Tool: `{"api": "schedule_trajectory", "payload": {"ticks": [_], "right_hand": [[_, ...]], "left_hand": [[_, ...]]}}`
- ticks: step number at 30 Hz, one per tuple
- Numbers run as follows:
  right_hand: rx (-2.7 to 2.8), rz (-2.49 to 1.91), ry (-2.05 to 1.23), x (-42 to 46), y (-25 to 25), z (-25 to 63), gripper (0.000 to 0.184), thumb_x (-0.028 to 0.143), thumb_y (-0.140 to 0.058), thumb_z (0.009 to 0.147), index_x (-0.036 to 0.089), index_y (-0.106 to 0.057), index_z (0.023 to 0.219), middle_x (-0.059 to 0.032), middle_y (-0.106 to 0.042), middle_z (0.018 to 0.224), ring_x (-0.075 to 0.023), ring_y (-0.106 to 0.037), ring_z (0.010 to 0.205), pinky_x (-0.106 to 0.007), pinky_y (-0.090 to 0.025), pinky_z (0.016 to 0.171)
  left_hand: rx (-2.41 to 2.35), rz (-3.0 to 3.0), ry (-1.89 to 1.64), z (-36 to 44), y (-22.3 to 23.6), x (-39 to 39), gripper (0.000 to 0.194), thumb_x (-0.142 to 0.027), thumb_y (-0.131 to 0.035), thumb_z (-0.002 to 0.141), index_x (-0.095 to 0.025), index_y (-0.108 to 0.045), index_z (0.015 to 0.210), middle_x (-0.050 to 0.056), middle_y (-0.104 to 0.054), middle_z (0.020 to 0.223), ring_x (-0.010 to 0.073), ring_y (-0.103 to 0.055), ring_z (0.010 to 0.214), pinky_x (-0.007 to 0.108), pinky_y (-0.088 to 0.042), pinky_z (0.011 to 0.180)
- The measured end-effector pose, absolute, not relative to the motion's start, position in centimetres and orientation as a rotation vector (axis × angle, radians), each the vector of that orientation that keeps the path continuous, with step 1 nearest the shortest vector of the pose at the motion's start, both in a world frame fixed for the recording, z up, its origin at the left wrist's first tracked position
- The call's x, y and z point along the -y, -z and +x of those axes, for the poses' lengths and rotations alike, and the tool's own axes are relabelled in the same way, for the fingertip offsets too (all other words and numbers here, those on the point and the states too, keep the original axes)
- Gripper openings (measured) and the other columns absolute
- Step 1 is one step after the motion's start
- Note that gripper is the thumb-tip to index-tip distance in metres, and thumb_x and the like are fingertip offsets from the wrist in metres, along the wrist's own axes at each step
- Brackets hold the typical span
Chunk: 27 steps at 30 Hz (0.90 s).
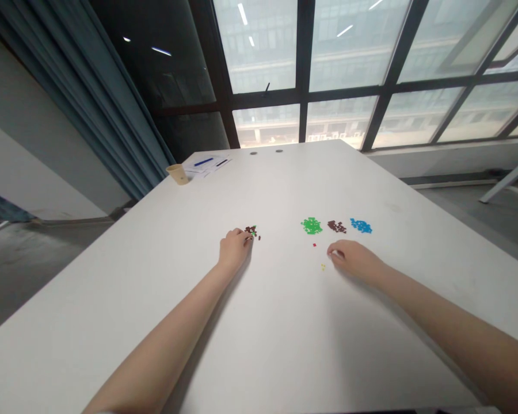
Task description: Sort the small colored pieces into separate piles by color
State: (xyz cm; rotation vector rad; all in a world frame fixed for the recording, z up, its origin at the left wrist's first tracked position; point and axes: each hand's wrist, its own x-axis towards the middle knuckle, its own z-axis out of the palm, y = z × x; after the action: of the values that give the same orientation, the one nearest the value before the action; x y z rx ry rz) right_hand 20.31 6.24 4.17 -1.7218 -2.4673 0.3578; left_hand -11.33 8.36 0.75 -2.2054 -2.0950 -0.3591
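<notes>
On the white worktop [267, 345] I have the left hand [234, 248] at a heap of small dark brown and green pieces [251, 229], fingers bunched, their grip hidden. Nearer the right edge, the right hand [354, 257] curls thumb and forefinger together, holding what I cannot tell, near tiny yellow pieces [323, 266] and a red square [315, 245]; a green pile [312, 225], brown pile [336, 226] and blue pile [361, 225] lie beyond

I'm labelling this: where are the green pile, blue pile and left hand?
Pile of green pieces [312, 226], head view: its middle.
Pile of blue pieces [361, 226], head view: its middle.
Left hand [233, 248], head view: back of the hand.
</notes>
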Motion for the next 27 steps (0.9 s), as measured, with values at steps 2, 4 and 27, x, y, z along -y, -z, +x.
{"api": "schedule_trajectory", "payload": {"ticks": [2, 4, 27], "right_hand": [[2.555, -1.447, -0.44, -3.4, -4.6, 18.8, 0.024, 0.019, -0.042, 0.079, 0.02, -0.064, 0.087, -0.0035, -0.063, 0.082, -0.0139, -0.054, 0.072, -0.025, -0.038, 0.067], [2.588, -1.302, -0.499, -0.8, -5.0, 17.6, 0.022, 0.018, -0.042, 0.079, 0.02, -0.063, 0.084, -0.003, -0.062, 0.076, -0.0137, -0.053, 0.068, -0.026, -0.037, 0.067], [2.681, -1.086, -0.585, 3.6, -4.6, 16.4, 0.017, 0.02, -0.044, 0.081, 0.019, -0.061, 0.08, -0.0029, -0.059, 0.075, -0.015, -0.052, 0.073, -0.027, -0.036, 0.069]], "left_hand": [[2.079, -2.206, 0.321, -11.0, -0.7, -8.6, 0.025, -0.025, -0.041, 0.082, -0.026, -0.064, 0.094, 0.005, -0.059, 0.095, 0.0226, -0.053, 0.091, 0.032, -0.041, 0.069], [2.053, -2.221, 0.3, -10.8, -0.7, -8.7, 0.025, -0.023, -0.04, 0.082, -0.025, -0.064, 0.091, 0.006, -0.06, 0.096, 0.0233, -0.052, 0.092, 0.033, -0.041, 0.07], [1.927, -2.349, 0.145, -10.2, -1.8, -8.2, 0.029, -0.009, -0.034, 0.079, -0.014, -0.061, 0.089, 0.013, -0.061, 0.092, 0.0237, -0.055, 0.09, 0.034, -0.041, 0.076]]}}
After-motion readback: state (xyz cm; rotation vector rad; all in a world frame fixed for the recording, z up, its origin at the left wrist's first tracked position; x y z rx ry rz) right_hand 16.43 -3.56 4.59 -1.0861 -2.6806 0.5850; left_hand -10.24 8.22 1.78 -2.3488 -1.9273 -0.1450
